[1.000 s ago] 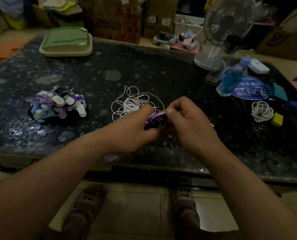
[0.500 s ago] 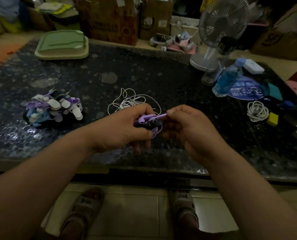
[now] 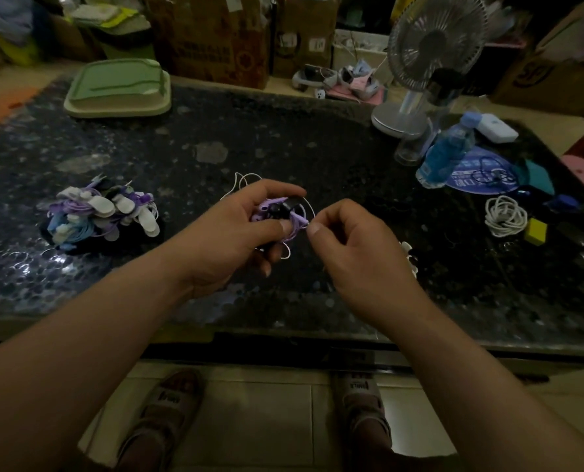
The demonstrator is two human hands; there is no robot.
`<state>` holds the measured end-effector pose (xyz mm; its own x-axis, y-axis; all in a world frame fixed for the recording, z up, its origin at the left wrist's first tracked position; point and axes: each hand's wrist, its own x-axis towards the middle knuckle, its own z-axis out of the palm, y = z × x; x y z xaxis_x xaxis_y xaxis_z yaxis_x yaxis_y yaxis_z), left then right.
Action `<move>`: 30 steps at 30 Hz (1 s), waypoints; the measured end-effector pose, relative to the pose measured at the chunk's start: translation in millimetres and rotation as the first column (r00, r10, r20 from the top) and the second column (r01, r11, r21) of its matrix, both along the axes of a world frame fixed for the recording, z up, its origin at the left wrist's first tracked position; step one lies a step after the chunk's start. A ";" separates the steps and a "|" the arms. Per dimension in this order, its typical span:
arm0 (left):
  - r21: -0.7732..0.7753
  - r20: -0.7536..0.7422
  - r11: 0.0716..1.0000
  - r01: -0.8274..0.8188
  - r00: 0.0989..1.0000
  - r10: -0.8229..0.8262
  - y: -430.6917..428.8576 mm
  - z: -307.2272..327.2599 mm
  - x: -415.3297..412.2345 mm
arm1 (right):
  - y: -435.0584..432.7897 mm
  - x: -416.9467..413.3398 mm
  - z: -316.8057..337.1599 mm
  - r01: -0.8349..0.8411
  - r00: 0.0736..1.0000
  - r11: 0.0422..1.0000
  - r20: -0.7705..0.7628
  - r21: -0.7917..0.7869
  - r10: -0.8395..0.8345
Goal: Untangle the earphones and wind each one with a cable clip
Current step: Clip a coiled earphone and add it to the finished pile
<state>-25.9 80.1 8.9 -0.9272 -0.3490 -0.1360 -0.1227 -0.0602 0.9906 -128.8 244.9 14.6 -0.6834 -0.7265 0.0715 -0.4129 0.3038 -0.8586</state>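
Surface: dark speckled table [image 3: 283, 131] is filling the view, a fan [image 3: 433, 46] standing at one o'clock.
Left hand [image 3: 236, 229]: is curling round the purple earphones [image 3: 266, 208] and a black cable clip [image 3: 282, 207], thumb pressing on the coil.
Right hand [image 3: 355, 247]: is pinching the purple cord's loose end, just beside the coil at three o'clock.
Finished pile [image 3: 103, 212]: is lying at nine o'clock, well apart.
White tangle [image 3: 242, 178]: is peeking out behind the left hand.
Handling: cord is looking light, limp and springy; holding the coil flat, not tugging the thin wire, seems safest.
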 end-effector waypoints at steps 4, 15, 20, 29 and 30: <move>0.072 0.024 0.997 -0.026 0.999 0.024 7.3 0.0 0.3 | 1.8 0.0 -1.6 -0.047 0.997 0.995 -0.049 0.090 0.052; 0.469 0.004 0.880 0.083 0.995 -0.096 1.0 2.0 1.4 | 8.0 -8.0 -3.6 -0.148 0.978 0.969 -0.119 0.197 0.174; 0.412 0.065 0.911 0.028 0.996 -0.060 3.4 -2.8 -0.3 | 13.4 -7.8 5.4 -0.227 0.945 0.947 -0.182 0.227 0.271; 0.081 0.100 0.996 -0.050 0.994 0.041 26.5 -18.4 -7.3 | -1.3 -6.1 1.1 -0.181 0.792 0.911 -0.495 0.370 0.358; 0.083 0.094 0.996 -0.030 0.995 0.022 28.5 -18.2 -8.4 | -1.3 -8.2 -3.0 -0.176 0.808 0.931 -0.494 0.320 0.322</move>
<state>-34.3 108.6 -9.3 -0.9000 -0.3567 -0.2506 -0.2109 -0.1470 0.9664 -136.9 243.6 11.6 -0.3840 -0.9089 0.1626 -0.8702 0.2975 -0.3927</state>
